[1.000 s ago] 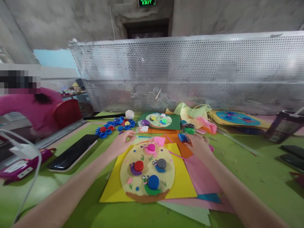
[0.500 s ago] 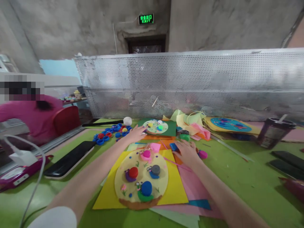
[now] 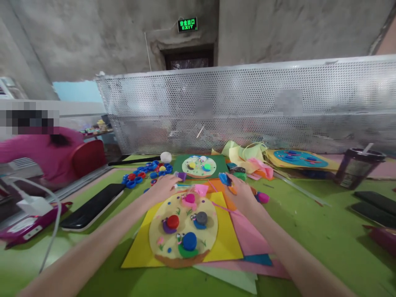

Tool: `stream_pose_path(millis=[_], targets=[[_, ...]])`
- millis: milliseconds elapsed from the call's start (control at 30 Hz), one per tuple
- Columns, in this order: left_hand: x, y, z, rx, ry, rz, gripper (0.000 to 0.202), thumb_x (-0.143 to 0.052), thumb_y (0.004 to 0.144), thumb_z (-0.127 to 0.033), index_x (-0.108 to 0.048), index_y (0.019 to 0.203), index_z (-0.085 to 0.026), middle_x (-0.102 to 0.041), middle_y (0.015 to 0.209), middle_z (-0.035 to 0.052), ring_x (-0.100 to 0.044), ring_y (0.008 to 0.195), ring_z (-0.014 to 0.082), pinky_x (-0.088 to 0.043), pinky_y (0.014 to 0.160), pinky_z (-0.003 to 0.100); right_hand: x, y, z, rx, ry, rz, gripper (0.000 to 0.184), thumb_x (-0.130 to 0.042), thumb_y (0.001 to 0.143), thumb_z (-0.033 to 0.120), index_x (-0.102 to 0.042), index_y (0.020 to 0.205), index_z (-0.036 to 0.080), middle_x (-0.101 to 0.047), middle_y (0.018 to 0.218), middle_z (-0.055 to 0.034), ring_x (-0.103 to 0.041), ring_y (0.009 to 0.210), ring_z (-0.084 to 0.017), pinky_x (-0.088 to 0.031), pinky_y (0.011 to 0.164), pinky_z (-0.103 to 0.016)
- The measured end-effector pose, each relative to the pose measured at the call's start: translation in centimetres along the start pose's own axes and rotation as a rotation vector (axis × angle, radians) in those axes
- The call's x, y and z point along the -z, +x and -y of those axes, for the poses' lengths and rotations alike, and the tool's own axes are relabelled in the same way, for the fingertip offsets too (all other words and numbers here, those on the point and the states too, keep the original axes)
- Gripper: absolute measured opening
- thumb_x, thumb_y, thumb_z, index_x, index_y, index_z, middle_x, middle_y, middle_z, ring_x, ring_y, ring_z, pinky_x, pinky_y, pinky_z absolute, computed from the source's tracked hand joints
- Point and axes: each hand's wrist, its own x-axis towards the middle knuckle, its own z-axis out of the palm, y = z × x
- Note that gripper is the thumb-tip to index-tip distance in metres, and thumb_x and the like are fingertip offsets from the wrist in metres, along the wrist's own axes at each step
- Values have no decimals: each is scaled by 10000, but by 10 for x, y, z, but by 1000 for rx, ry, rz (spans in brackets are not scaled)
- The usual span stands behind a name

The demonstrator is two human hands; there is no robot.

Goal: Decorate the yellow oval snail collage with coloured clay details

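My left hand [image 3: 167,185] is closed on a small purple packet [image 3: 181,176] by the near edge of the green card [image 3: 221,163]. In my right hand [image 3: 239,190] is a shiny blue packet [image 3: 225,179], held at the fingertips; an orange bit shows just under it. Between my forearms lies a yellow card [image 3: 229,243] with a round cream disc [image 3: 182,216] on it. The disc carries clay snails with pink, red, grey and blue shells. A similar smaller disc [image 3: 200,166] rests on the green card.
Blue and red rings [image 3: 133,179] lie to the left, near a black phone [image 3: 93,206] and a white cable [image 3: 55,214]. To the right stand a dark cup with a straw [image 3: 355,169] and a blue disc [image 3: 300,159]. A perforated metal screen [image 3: 247,107] borders the table.
My left hand has drawn back from the far disc and now has the purple packet. My right hand has raised the blue packet slightly.
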Motion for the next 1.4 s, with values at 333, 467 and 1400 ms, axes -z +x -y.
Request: stream_pose_path(millis=[333,467,1400], targets=[[-14,11,-2,-38,51,15,430,-437,837,-266,-440,1266,-246,-426,1358,71,-293,1279,300,-172,1001,544,-8,-17,37,-238,842,-19,381,-585,693,464,-517,975,216,-644,884,-40,-605,761,-184,-508,689,-353],[-14,4,7,-42,75,-9,302,-435,848,-268,-578,1112,-232,-518,1276,93,-392,1212,298,-198,990,528,-5,-16,40,-359,1041,-19,305,-623,640,388,-537,882,224,-647,735,-1,-616,687,-180,-507,678,-371],[43,-64,-114,-84,-853,-152,156,-478,826,-229,-440,676,-210,-558,665,-20,-508,609,123,-395,557,225,-5,-59,73,144,233,312,270,-584,768,421,-399,759,224,-514,732,5,-491,647,-134,-408,574,-269]])
